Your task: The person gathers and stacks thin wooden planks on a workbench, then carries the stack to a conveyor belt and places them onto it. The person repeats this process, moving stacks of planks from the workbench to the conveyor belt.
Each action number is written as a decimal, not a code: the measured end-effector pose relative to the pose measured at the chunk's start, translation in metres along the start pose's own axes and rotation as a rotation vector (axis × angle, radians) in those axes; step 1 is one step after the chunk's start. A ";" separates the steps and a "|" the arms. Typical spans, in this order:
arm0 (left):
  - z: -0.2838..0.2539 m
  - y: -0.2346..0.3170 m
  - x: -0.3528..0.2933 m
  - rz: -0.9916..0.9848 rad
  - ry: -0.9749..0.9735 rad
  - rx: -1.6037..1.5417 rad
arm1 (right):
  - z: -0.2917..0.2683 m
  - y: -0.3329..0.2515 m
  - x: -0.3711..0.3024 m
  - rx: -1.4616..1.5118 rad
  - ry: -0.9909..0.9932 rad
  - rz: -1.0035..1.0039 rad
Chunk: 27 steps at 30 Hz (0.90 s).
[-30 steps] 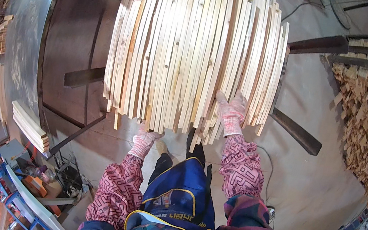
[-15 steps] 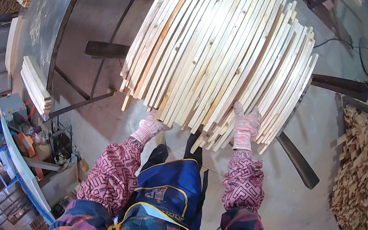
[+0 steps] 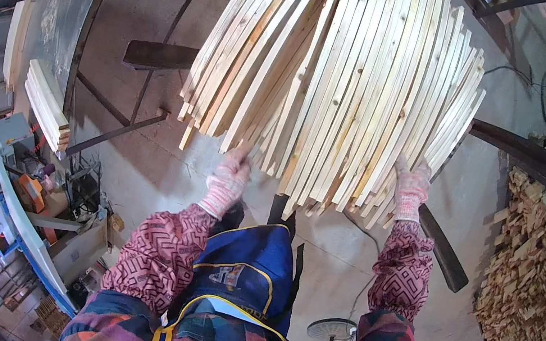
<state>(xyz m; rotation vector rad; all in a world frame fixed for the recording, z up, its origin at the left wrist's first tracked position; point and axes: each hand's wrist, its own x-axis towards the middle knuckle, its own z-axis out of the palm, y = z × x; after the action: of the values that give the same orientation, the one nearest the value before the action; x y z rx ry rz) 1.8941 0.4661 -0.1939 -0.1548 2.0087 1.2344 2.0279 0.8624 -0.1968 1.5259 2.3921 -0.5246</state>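
Holding a broad bundle of pale wooden slats (image 3: 347, 81) by its near end, I have it raised in front of me, spread fan-wise and slanting away to my upper right. My left hand (image 3: 227, 181), in a knitted work glove, is closed on the slat ends at the bundle's near left corner. My right hand (image 3: 410, 189), gloved likewise, is pressed up under the near right edge with the fingers wrapped on the outermost slats; how far they reach round I cannot tell, since the slats hide the fingertips. The near ends are ragged, some slats sticking out past the rest.

Judged from this, the step in hand is carrying or repositioning the whole bundle as one load. The next move calls for both grips kept firm and level, because the slats are loose and those sticking out could slide free.

Beneath the bundle lie dark steel bars (image 3: 158, 55) across a concrete floor (image 3: 163, 173). Left of the bundle, a small stack of short boards (image 3: 47, 105) sits at the edge of a grey metal surface (image 3: 60, 9). Right of the bundle, well apart, stands a large heap of small wood offcuts (image 3: 532, 275). Below the bundle's near left, cluttered workshop equipment (image 3: 35, 194) stands by a blue frame.
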 end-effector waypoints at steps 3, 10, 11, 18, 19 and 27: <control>0.008 0.069 0.039 0.414 0.066 0.272 | 0.006 -0.009 0.009 0.272 0.019 0.118; 0.056 0.106 0.132 0.544 0.148 0.010 | -0.003 -0.037 -0.001 0.452 0.043 -0.027; 0.051 0.114 0.117 0.609 0.168 0.118 | 0.002 -0.027 0.005 0.424 0.047 0.001; -0.041 0.034 -0.011 0.399 0.706 0.341 | 0.006 -0.014 0.007 0.310 0.063 -0.008; -0.053 0.012 -0.009 0.214 0.677 0.356 | 0.010 -0.010 0.008 0.268 0.066 0.005; -0.011 -0.015 0.045 0.080 0.640 0.130 | 0.010 -0.011 0.015 0.194 0.052 0.008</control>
<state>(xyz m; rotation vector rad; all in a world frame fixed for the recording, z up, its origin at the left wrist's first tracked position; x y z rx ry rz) 1.8633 0.4614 -0.2309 -0.4569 2.6556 1.1937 2.0120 0.8656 -0.2101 1.6459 2.4336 -0.7427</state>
